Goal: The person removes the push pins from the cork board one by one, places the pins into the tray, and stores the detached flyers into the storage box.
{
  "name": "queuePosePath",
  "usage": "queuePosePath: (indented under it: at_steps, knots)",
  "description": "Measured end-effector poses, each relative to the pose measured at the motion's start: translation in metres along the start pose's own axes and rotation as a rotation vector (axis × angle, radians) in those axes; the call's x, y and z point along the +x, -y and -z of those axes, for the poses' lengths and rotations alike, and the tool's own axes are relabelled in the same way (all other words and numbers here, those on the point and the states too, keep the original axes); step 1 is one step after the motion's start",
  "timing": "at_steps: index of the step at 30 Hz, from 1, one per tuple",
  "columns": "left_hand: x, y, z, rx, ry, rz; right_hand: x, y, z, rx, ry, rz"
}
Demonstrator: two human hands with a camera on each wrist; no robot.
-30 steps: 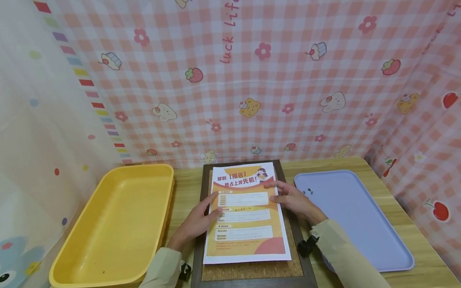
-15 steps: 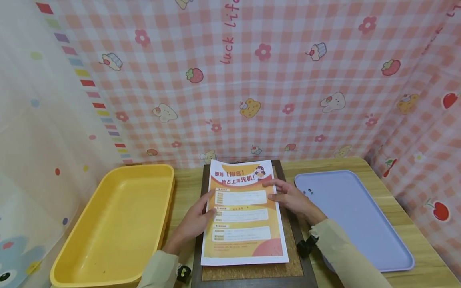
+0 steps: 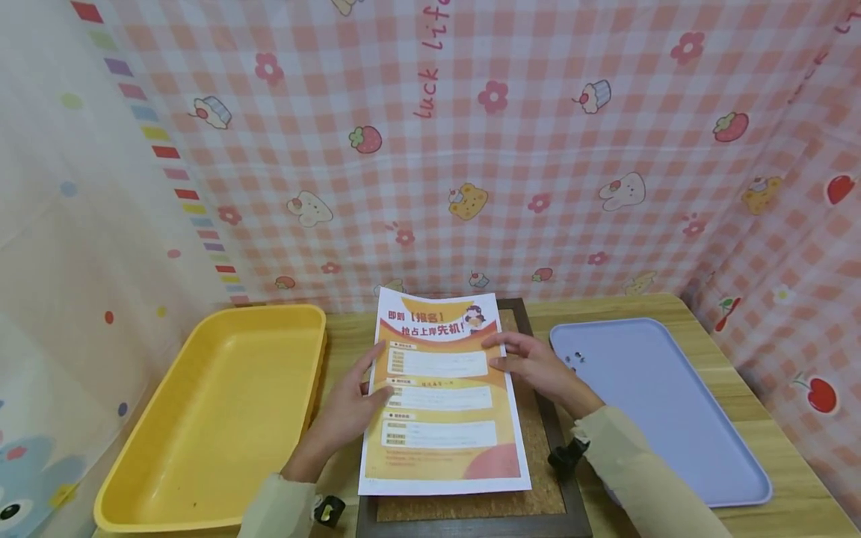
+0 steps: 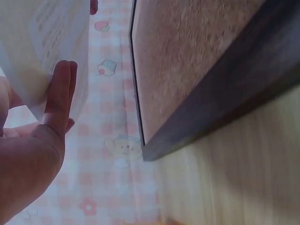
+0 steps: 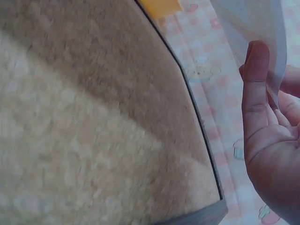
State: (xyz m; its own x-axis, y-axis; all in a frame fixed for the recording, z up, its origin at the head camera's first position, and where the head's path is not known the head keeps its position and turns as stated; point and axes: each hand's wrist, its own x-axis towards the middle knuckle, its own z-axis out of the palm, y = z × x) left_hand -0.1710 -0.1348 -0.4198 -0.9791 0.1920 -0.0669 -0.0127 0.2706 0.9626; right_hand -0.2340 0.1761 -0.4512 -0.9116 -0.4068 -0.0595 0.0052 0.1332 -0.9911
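Note:
A printed orange-and-white flyer [image 3: 440,407] hangs above the dark-framed cork board [image 3: 471,509], covering most of it in the head view. My left hand [image 3: 344,409] pinches the flyer's left edge, thumb on the printed face and fingers behind. On the opposite edge my right hand [image 3: 541,370] pinches it the same way. In the left wrist view, the left fingers [image 4: 58,93] press on the back of the sheet, apart from the cork [image 4: 187,56]. In the right wrist view, right fingers [image 5: 256,89] back the sheet [image 5: 265,21], and its shadow falls across the board.
At left stands a deep yellow tray [image 3: 222,418]. A shallow lavender tray [image 3: 679,418] lies at right, with several small shiny pieces [image 3: 576,360] near its left rim. A checked curtain [image 3: 498,149] hangs directly behind the wooden table [image 3: 780,441].
Both hands have shifted the flyer left and slightly up, away from the board. More of the board's right side shows now. The trays have stayed put.

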Motion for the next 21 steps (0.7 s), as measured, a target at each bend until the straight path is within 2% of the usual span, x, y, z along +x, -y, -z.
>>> queuePosePath:
  at_steps: [5, 8, 17, 21]
  knots:
    - [-0.004, -0.004, 0.012, 0.025, -0.025, 0.034, 0.001, 0.012, -0.011, -0.043, -0.040, 0.029]
    - [-0.007, -0.006, 0.019, 0.076, -0.064, 0.049, 0.003, 0.019, -0.019, -0.047, -0.039, 0.025]
    - [-0.016, -0.012, 0.046, 0.220, -0.107, 0.082, 0.011, 0.037, -0.043, -0.034, -0.027, 0.008]
    - [-0.019, -0.013, 0.061, 0.256, -0.113, 0.079, 0.016, 0.044, -0.056, -0.047, -0.037, 0.055]
